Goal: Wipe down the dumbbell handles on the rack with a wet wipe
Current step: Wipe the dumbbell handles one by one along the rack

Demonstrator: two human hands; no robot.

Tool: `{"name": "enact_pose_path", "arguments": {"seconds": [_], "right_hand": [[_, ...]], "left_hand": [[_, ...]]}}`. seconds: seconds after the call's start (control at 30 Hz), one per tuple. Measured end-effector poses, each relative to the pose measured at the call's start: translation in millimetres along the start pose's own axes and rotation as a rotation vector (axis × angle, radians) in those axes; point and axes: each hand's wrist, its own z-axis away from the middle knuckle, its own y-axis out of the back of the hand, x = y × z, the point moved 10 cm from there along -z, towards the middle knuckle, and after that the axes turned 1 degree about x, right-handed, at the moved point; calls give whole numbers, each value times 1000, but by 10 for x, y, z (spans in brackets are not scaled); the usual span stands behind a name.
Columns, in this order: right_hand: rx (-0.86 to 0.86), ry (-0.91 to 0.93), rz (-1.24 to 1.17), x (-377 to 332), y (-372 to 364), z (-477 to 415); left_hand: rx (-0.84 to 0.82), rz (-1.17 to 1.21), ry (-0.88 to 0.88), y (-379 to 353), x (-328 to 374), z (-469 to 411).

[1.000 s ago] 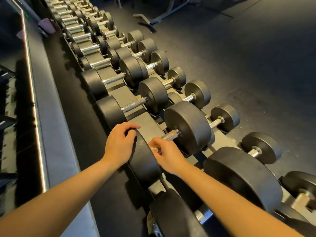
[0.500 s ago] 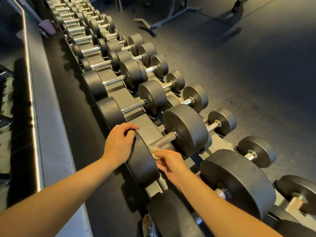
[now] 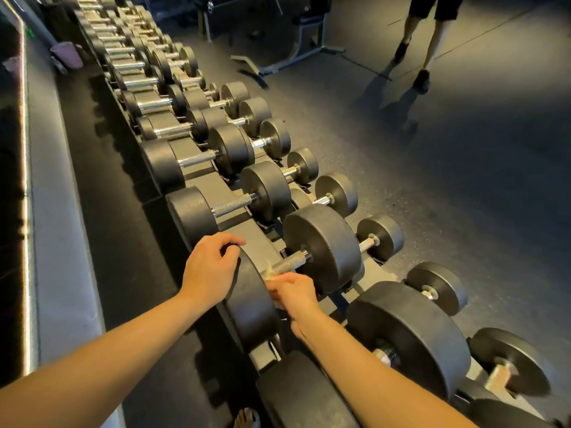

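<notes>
A long rack (image 3: 244, 230) of black dumbbells with knurled chrome handles runs from the near right to the far left. My left hand (image 3: 210, 270) grips the rim of the near weight head (image 3: 253, 301) of a big dumbbell. My right hand (image 3: 293, 293) pinches a small crumpled wet wipe (image 3: 269, 271) against the near end of that dumbbell's handle (image 3: 289, 263). The rest of the handle shows bare up to the far weight head (image 3: 323, 245). Most of the wipe is hidden in my fingers.
A second, lower row of smaller dumbbells (image 3: 380, 237) lines the rack's floor side. A grey ledge (image 3: 58, 242) and mirror run along the left. A person's legs (image 3: 423, 44) stand on the dark floor at the far right, near a bench frame (image 3: 296, 47).
My right hand has slid the wipe back along the handle towards the near weight head, baring the knurled part. The view tilted up, and a person's legs came into sight. My left hand stays put.
</notes>
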Motion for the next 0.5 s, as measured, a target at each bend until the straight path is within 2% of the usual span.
{"name": "enact_pose_path", "arguments": {"seconds": [0.13,0.2,0.27,0.4,0.5], "right_hand": [[-2,536,654,-694,-218,100],[-122,680,947,-881,-472,63],[-313,629,1199,-800,-686,-69],[-604,282,1438,-483,-804,-402],[-659,146,1509,-330,-796,-658]], "left_hand": [[2,-3,-11,1,3,0],[7,-6,-9,10,1,3],[6,-11,-4,7,2,1],[5,2,8,5,-7,-5],[-6,-1,5,-8,1,-9]]}}
